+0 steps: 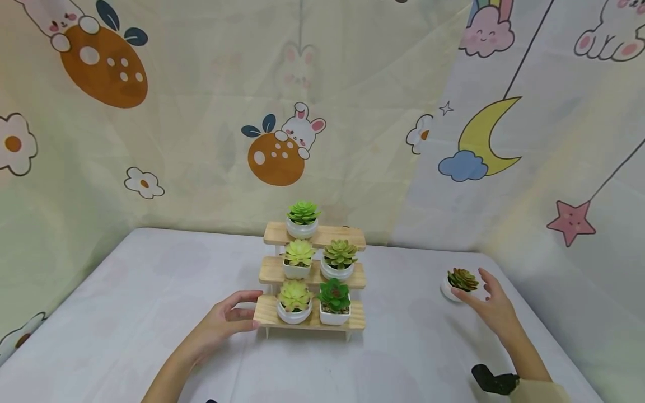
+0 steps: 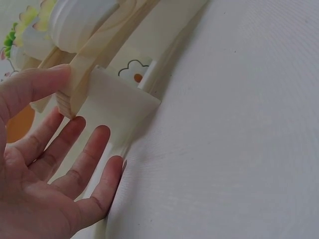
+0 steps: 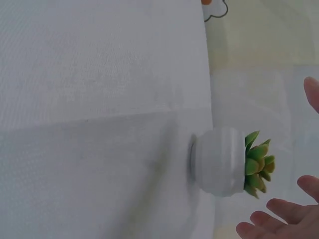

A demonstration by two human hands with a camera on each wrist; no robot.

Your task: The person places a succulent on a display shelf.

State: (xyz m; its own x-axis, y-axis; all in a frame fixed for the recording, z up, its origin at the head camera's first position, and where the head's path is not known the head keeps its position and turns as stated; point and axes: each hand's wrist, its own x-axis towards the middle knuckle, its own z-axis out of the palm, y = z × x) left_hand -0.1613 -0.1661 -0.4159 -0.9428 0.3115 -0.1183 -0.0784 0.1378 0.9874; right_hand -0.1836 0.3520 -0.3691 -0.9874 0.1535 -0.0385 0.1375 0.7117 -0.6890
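Observation:
A three-tier wooden plant stand (image 1: pixel 312 327) stands mid-table with several potted succulents on it. My left hand (image 1: pixel 221 324) is at the left end of its lowest board, thumb and fingertips pinching that end; in the left wrist view the other fingers of the left hand (image 2: pixel 65 174) spread below the board (image 2: pixel 82 84). On the right, a reddish-green succulent in a round white pot (image 1: pixel 450 290) sits on the table. Around it my right hand (image 1: pixel 494 308) is spread, thumb in front. In the right wrist view, the fingers (image 3: pixel 271 221) are apart from the pot (image 3: pixel 219 162).
The top tier holds one bright green succulent (image 1: pixel 303 214) at its left. Two succulents stand on the middle tier and two on the lowest. A white cloth covers the table (image 1: pixel 403 358), with a cartoon-printed curtain (image 1: pixel 201 140) behind. A black strap (image 1: pixel 491 380) is by my right wrist.

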